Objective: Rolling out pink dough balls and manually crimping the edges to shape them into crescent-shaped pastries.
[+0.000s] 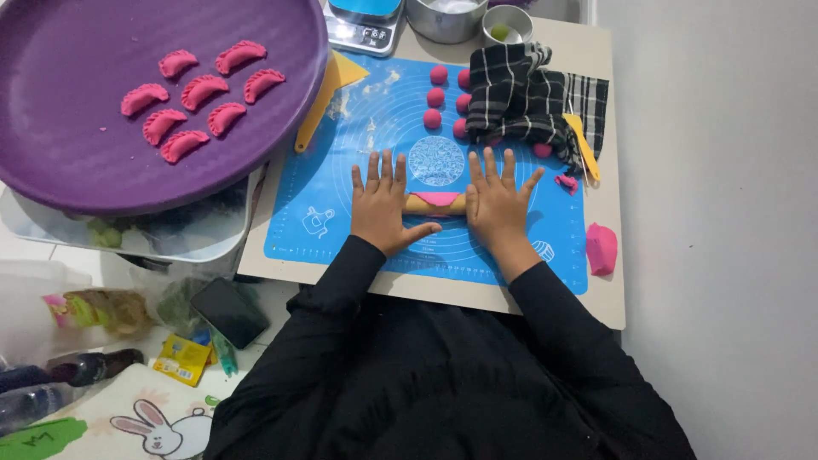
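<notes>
A rolling pin (434,204) wrapped in pink dough (438,198) lies on the blue mat (511,255) beneath the left hand (381,207) and right hand (497,204), both flat and open, pressing evenly at either end.

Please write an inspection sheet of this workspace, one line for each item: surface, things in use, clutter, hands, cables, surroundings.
Surface: blue mat on a pale low table, traces of flour near the top.
Things in use: wooden rolling pin with pink dough under both palms; pink dough balls; seven shaped pink dumplings on a purple tray.
Clutter: checked cloth, yellow scraper, pink dough lump, scale, metal bowl.
Hands: left hand and right hand flat, fingers spread, pressing the pin.
Cables: nothing seen.
Surroundings: phone, bottles and packets on the floor.
</notes>
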